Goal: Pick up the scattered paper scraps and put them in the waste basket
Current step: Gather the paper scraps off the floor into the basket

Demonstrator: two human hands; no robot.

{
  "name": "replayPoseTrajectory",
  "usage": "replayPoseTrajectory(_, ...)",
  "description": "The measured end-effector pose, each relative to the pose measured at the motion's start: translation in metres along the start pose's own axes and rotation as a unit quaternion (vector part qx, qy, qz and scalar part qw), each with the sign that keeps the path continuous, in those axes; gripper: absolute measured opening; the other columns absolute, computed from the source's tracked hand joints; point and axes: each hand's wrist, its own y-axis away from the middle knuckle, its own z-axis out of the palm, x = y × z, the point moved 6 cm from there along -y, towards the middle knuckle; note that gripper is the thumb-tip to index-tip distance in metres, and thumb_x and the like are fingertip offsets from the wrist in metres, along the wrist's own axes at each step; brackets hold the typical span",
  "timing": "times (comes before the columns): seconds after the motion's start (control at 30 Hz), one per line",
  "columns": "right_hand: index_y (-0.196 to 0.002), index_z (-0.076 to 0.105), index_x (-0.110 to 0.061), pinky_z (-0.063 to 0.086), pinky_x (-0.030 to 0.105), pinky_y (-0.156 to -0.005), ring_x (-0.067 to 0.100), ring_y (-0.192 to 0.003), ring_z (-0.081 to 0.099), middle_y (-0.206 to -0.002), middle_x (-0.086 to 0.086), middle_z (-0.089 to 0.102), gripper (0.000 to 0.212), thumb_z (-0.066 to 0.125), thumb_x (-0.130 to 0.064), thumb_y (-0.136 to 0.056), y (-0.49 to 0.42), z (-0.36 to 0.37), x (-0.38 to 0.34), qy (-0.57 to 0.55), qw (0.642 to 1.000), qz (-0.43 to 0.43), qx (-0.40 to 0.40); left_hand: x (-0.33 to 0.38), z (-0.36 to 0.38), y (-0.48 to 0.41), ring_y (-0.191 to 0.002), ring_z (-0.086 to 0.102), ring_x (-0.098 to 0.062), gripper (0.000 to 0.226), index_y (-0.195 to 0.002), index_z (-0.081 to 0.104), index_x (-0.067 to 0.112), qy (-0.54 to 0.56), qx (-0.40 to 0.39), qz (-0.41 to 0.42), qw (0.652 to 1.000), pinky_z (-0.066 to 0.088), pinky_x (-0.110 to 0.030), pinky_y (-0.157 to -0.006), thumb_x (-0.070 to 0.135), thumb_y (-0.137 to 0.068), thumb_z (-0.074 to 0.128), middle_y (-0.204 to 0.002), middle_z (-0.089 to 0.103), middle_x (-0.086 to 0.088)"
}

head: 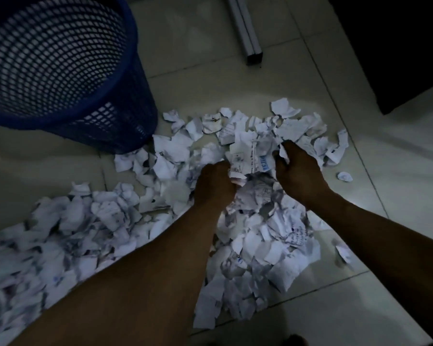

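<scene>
Dim light, head view looking down at a pale tiled floor (235,71). Blue mesh plastic waste basket (133,46) stands at 10 o'clock, upright, mouth open twd the camera; can't tell if anything's inside, too dark. Paper scraps (273,240), white, torn & crumpled, many w/ handwriting or print, lie in a wide heap from centre frame down to 8 o'clock and across to abt 4 o'clock; the nearest ones touch the basket's foot at its 5 o'clock side. Both forearms come in from 6 o'clock, bare. Left hand (214,186) is at frame centre, knuckles up, fingers curled tight round a bunch of scraps, w/ bits sticking out at its 2 o'clock edge. Right hand (298,171) is just beside it at 3 o'clock, fingers also curled, pinching a white scrap that pokes up by the thumb. Between the 2 hands sits a bigger printed piece (250,156) w/ a blue stamp-like mark, its edges against both hands; can't tell which one actually grips it. One small stray scrap (345,176) lies apart on the floor at 3 o'clock of the right hand. An aluminium bar (245,28) reaches down to the floor at 12–1 o'clock, and a dark furniture block (398,46) fills the 2 o'clock corner.
</scene>
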Motion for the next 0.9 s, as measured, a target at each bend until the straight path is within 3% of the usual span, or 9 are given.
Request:
replayPoseTrajectory(0.1, -0.094, 0.051, -0.001, 0.024, 0.027, -0.06, 0.031, -0.074, 0.054, -0.081, 0.016, 0.057, 0.018, 0.047, -0.018, -0.097, -0.006, 0.007, -0.018, 0.006, 1.0, -0.007, -0.027, -0.011, -0.023, 0.008, -0.104, 0.058, -0.04, 0.026, -0.103, 0.057, -0.008, 0.067, 0.013, -0.048, 0.997, 0.047, -0.041, -0.089, 0.007, -0.083, 0.052, -0.11, 0.062, -0.027)
replayPoseTrajectory(0.2, -0.089, 0.047, -0.002, 0.022, 0.026, -0.059, 0.024, -0.07, 0.047, -0.075, 0.011, 0.051, 0.02, 0.045, -0.02, -0.098, -0.01, 0.018, -0.037, 0.001, 0.999, -0.006, -0.051, -0.027, -0.043, 0.019, -0.104, 0.059, -0.034, 0.021, -0.101, 0.062, -0.001, 0.128, 0.016, -0.096, 0.987, 0.047, -0.03, -0.082, 0.012, -0.087, 0.053, -0.111, 0.064, -0.02)
replayPoseTrajectory(0.27, -0.089, 0.046, -0.005, 0.02, 0.025, -0.058, 0.029, -0.072, 0.05, -0.073, 0.007, 0.049, 0.017, 0.045, -0.018, -0.098, -0.014, 0.027, -0.058, 0.0, 0.997, -0.015, -0.072, -0.043, -0.055, 0.028, -0.108, 0.059, -0.029, 0.027, -0.111, 0.062, 0.004, 0.165, 0.019, -0.123, 0.978, 0.045, -0.026, -0.084, 0.019, -0.089, 0.056, -0.117, 0.064, -0.013)
replayPoseTrajectory(0.43, -0.104, 0.052, -0.002, 0.033, 0.031, -0.064, 0.038, -0.091, 0.059, -0.095, 0.02, 0.059, 0.024, 0.042, -0.023, -0.1, -0.015, 0.049, -0.123, -0.008, 0.992, -0.049, -0.117, -0.084, -0.088, 0.06, -0.112, 0.059, -0.026, 0.036, -0.123, 0.059, 0.01, 0.237, 0.055, -0.176, 0.954, 0.047, -0.025, -0.088, 0.025, -0.09, 0.057, -0.127, 0.06, -0.009)
replayPoseTrajectory(0.5, -0.117, 0.051, -0.001, 0.042, 0.034, -0.075, 0.037, -0.099, 0.058, -0.111, 0.022, 0.061, 0.03, 0.041, -0.024, -0.101, -0.006, 0.058, -0.144, -0.003, 0.988, -0.054, -0.142, -0.101, -0.102, 0.077, -0.11, 0.06, -0.027, 0.031, -0.118, 0.062, 0.013, 0.262, 0.072, -0.191, 0.943, 0.049, -0.028, -0.089, 0.024, -0.09, 0.056, -0.124, 0.063, -0.009)
replayPoseTrajectory(0.6, -0.13, 0.044, 0.001, 0.043, 0.037, -0.088, 0.037, -0.11, 0.055, -0.126, 0.025, 0.055, 0.039, 0.041, -0.025, -0.101, 0.002, 0.061, -0.164, -0.016, 0.986, -0.034, -0.16, -0.117, -0.119, 0.092, -0.107, 0.061, -0.031, 0.023, -0.103, 0.064, 0.005, 0.273, 0.087, -0.207, 0.936, 0.048, -0.028, -0.084, 0.021, -0.089, 0.055, -0.116, 0.065, -0.016)
replayPoseTrajectory(0.67, -0.129, 0.045, 0.002, 0.044, 0.042, -0.087, 0.04, -0.106, 0.056, -0.122, 0.028, 0.056, 0.04, 0.042, -0.026, -0.101, 0.008, 0.06, -0.179, -0.033, 0.987, -0.037, -0.153, -0.128, -0.129, 0.099, -0.106, 0.062, -0.031, 0.019, -0.098, 0.065, 0.007, 0.283, 0.094, -0.213, 0.931, 0.048, -0.028, -0.082, 0.021, -0.089, 0.056, -0.115, 0.065, -0.017)
replayPoseTrajectory(0.8, -0.13, 0.049, -0.012, 0.044, 0.035, -0.078, 0.03, -0.101, 0.059, -0.114, 0.009, 0.061, 0.035, 0.043, -0.029, -0.1, 0.014, 0.06, -0.203, -0.083, 0.983, -0.057, -0.155, -0.136, -0.149, 0.104, -0.109, 0.059, -0.025, 0.033, -0.121, 0.061, 0.013, 0.278, 0.099, -0.209, 0.932, 0.041, -0.019, -0.081, 0.026, -0.09, 0.058, -0.125, 0.062, -0.009)
replayPoseTrajectory(0.9, -0.097, 0.051, -0.022, 0.038, 0.03, -0.061, 0.014, -0.06, 0.053, -0.073, -0.006, 0.056, 0.015, 0.043, -0.034, -0.099, 0.013, 0.055, -0.217, -0.111, 0.978, -0.107, -0.142, -0.139, -0.159, 0.103, -0.112, 0.059, -0.026, 0.04, -0.127, 0.058, 0.011, 0.279, 0.1, -0.209, 0.932, 0.044, -0.022, -0.087, 0.022, -0.088, 0.062, -0.128, 0.06, -0.01)
